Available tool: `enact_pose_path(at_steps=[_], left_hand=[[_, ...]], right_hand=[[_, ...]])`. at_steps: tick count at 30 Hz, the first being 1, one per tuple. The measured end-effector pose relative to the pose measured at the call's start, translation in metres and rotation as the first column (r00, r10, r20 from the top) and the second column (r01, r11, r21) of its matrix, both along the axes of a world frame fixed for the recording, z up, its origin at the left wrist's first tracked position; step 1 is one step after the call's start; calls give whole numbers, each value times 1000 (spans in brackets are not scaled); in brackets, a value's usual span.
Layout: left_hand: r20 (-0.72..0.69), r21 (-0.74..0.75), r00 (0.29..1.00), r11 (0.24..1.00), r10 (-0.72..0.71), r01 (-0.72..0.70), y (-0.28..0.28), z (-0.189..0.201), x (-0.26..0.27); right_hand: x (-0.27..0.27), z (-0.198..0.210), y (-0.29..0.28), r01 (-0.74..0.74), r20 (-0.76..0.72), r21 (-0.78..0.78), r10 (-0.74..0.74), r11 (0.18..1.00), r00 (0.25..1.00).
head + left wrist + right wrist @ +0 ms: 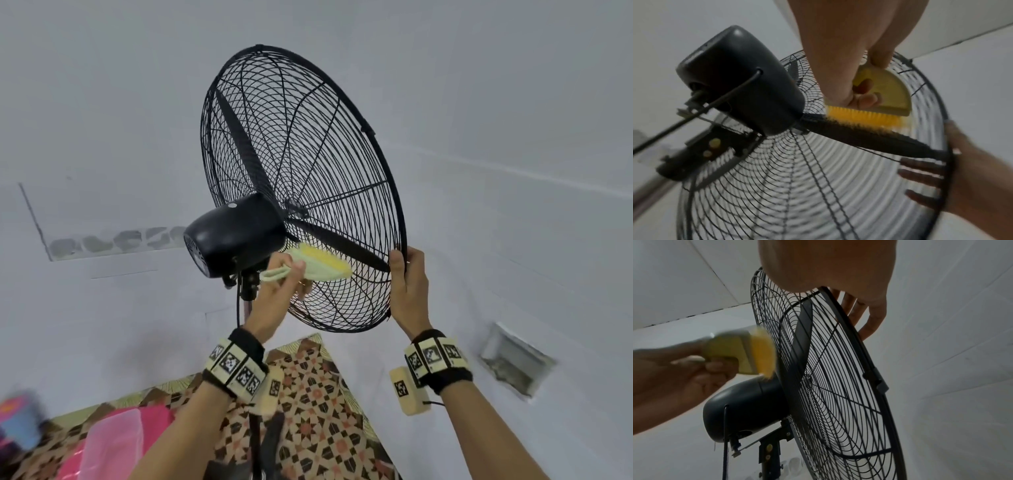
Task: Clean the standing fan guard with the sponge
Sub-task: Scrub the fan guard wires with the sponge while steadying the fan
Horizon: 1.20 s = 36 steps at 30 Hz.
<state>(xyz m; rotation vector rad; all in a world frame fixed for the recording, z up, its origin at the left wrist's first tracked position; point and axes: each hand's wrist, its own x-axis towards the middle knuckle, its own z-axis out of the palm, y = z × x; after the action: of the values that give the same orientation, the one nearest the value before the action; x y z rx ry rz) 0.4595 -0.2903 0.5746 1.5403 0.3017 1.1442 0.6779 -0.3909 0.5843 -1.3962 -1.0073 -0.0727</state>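
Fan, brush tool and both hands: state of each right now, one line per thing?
Fan guard: closed around the blades, tilted upward, rim gripped.
Fan blades: sharp, apparently not spinning.
Yellow-bristled scrubber: bristles pressed on the rear grille beside the motor housing.
Left hand: grips the scrubber's handle.
Right hand: grips the guard's rim.

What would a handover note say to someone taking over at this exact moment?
Left hand: grips the handle of a yellow-bristled brush (the task says sponge), bristles against the rear fan guard beside the motor housing.
Right hand: holds the guard's outer rim, thumb on the near side and fingers on the far side, steadying the fan head.
Done: how much of the guard is already clean cannot be judged from these pictures.
Left: probably work the brush round the rest of the rear wires, then the front guard, shifting the steadying grip as needed.
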Motion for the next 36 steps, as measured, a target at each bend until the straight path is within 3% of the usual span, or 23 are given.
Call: enact_pose_path(at_steps=[2,7,13,16,21,27,29,33,36], left_hand=[[-51,71,998,997,-30,33,-11,-6,5],[25,-19,977,977,211,-210,12,-14,5],[-39,60,998,997,-53,56,-46,-6,11],[-5,31,1000,999,-22,23,-44,-5,20],[-6,-73,987,984,161,-161,-13,-10,4],[-17,36,1000,999,-10,11,-94,-5,27],[-10,-9,998,998,55,-55,-92,-11,31],[-37,-109,944,937,328,-330,-56,-24,7],[-3,-13,961,961,276,-276,-80,-21,3]], right_hand=[[-3,-1,0,1,8,6,-1,1000,1000],[0,0,-1,4,22,-13,-4,1000,1000],[0,-4,2,34,31,-27,-33,999,999],[3,0,-1,11,39,-50,-9,999,999],[9,0,-6,-43,35,-95,46,995,998],[5,-2,-10,-86,-26,-52,85,995,996],[8,1,-16,-117,-50,-55,114,992,992],[15,6,-24,-206,-61,-95,201,974,978],[15,8,-23,-222,-56,-75,218,972,974]])
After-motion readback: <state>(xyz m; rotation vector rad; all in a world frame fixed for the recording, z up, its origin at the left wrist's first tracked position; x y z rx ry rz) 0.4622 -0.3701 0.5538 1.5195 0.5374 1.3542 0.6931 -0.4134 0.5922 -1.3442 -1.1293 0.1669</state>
